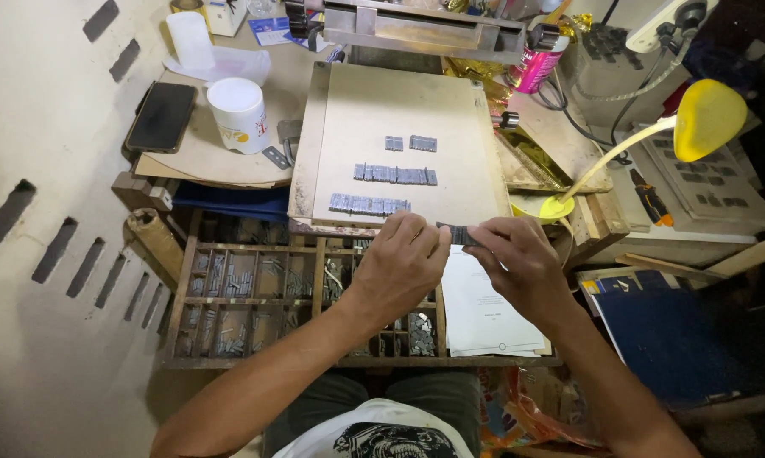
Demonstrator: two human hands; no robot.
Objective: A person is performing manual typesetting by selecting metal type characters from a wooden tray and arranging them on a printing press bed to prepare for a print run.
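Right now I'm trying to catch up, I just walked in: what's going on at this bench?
A person is seated at a cluttered bench, both hands raised over a wooden compartment tray of small metal type pieces. The left hand and right hand together pinch a short dark row of type between their fingers. Just beyond, a flat wooden board carries three rows of metal type already laid out. A white mug and a dark phone sit to the left, a yellow lamp to the right.

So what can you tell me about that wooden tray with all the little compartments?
The wooden tray is a shallow, worn case split by thin slats into many small compartments. Most hold little grey metal blocks, loose or in short rows. It lies flat below the pale board, at the person's lap. The left hand hovers above it; white paper sheets overlap its right end.
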